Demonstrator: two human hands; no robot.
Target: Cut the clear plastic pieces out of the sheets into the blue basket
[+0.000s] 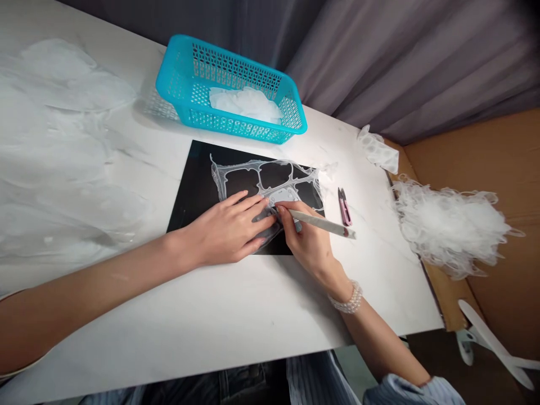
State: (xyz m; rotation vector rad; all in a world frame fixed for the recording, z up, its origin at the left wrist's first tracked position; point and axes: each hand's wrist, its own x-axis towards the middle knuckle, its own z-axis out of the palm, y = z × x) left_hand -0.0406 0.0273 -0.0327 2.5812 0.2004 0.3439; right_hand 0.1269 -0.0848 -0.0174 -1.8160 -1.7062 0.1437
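1. Our white table [236, 315] carries everything; both hands work near its middle.
2. Far out to the left of our left hand lies a broad spread of sheer white fabric [54, 146].
3. To the right of our right hand, past the table edge, stands an open cardboard box [506, 169]. It holds a fluffy heap of white trimmings [451, 225].
4. Beyond both hands sits a turquoise basket [236, 126] with perforated walls. A few white cut pieces [247, 104] lie inside, toward its right end.
5. A black mat [198, 185] lies under both hands.
6. On the mat, a white web-like sheet [220, 181] with cut-out holes spreads out from under our fingertips, away from us.
7. Our left hand [230, 230] lies flat with fingers stretched out, pressing the sheet's near edge onto the mat.
8. Our right hand [306, 239] is closed in a pen grip on a slim pale craft knife [324, 226]. Its tip meets the sheet just beside our left fingertips.
9. A bead bracelet [348, 301] circles our right wrist.
10. Small pink snips [345, 207] lie on the table just right of the mat, near the knife's back end.
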